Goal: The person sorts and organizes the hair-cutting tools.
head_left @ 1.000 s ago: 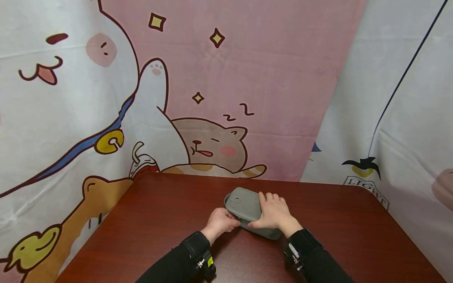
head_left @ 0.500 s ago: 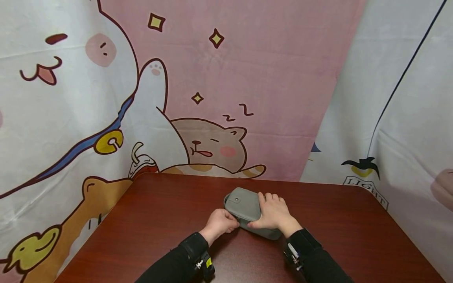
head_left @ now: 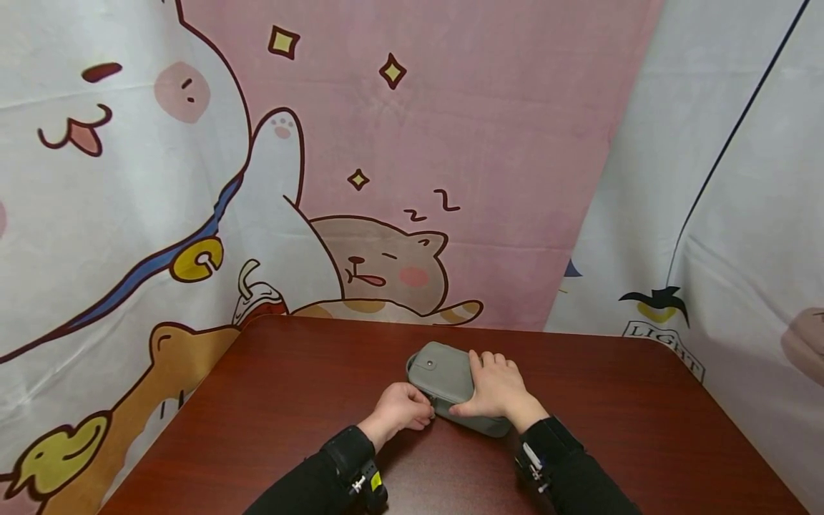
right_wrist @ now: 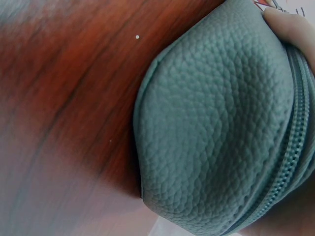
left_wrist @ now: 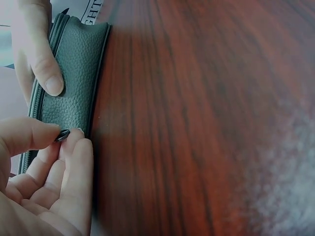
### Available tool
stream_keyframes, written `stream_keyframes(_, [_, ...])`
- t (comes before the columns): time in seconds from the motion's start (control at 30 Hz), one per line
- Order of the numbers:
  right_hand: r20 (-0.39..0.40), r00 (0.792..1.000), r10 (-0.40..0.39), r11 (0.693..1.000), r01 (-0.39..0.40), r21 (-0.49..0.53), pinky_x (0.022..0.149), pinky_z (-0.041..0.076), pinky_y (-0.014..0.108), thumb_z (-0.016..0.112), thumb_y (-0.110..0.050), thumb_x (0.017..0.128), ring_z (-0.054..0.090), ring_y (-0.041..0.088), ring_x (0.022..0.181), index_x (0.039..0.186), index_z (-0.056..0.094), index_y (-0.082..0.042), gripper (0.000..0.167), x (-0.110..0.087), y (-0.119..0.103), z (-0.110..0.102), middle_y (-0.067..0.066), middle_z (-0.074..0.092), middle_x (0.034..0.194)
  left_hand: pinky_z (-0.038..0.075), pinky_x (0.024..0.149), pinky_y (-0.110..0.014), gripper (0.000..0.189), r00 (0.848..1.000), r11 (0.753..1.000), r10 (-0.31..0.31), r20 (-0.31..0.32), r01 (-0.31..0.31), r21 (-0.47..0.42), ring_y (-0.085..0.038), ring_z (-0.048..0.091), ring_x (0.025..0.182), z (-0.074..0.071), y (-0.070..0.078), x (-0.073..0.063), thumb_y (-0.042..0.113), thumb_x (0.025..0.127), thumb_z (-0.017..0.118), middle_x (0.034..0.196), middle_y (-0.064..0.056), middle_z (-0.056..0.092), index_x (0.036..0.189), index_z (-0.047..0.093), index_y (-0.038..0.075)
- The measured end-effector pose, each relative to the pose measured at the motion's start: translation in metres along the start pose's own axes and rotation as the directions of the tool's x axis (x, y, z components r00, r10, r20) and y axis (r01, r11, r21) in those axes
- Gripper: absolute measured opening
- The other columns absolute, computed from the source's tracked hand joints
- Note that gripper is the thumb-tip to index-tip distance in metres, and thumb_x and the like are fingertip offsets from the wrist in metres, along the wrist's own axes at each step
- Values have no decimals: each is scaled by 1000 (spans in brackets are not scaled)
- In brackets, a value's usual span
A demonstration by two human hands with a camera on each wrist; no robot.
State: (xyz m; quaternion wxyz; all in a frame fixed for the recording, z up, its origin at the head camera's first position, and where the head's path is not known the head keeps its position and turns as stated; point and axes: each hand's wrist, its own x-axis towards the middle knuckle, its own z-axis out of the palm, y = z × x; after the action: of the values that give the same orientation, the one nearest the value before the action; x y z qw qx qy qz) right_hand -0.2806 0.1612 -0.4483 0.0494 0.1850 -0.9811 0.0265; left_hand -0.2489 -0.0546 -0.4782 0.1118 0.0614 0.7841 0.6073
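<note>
A grey-green zip pouch (head_left: 444, 375) of pebbled, leather-like material lies on the table, a small snap button on its top. My left hand (head_left: 398, 408) is at its near left side. In the left wrist view, the thumb and index finger of that left hand (left_wrist: 47, 172) pinch a small dark zipper pull (left_wrist: 62, 135) beside the zipper (left_wrist: 35, 101). My right hand (head_left: 498, 386) holds the pouch's right part, fingers spread over the top and thumb (left_wrist: 53, 83) pressed on the near side. The right wrist view shows closed zipper teeth (right_wrist: 290, 157) along the pouch's edge.
The brown wood-grain table (head_left: 290, 429) stretches out around the pouch. Behind it hangs a cartoon-printed cloth (head_left: 502, 143), close to the table's far edge. Both forearms wear dark sleeves and wrist-mounted devices (head_left: 370, 483).
My left hand has shifted very slightly to the left, still pinching the zipper pull. The right hand and the pouch have stayed nearly in place.
</note>
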Motion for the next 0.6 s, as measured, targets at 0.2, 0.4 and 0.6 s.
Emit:
stream_keyframes(0.2, [8,1000,5,1000,-5,5,94,40,55,72,-79,61,48,39,115,144,44,3,120,1,0,0,22,53,127,58,62,-36,5,1000,1000,12,12,-12,-23,-21,69,67,-2,1,-2,-6,82,70,79,-16,71,86,68,-9])
stream_keyframes(0.4, [8,1000,5,1000,-5,-1,95,40,55,71,-80,60,49,39,115,144,44,3,120,1,0,1,22,53,127,58,61,-36,2,999,999,36,10,-36,-5,-21,69,68,-3,1,-4,-8,84,66,78,-16,69,84,67,-9])
stream_keyframes(0.6, [0,1000,6,1000,-6,1,94,41,55,73,-78,60,49,39,114,143,45,4,120,0,-1,1,22,53,126,58,57,-34,6,996,994,90,-14,-90,59,-22,69,64,-5,6,-7,-5,86,68,73,-13,68,80,66,-4])
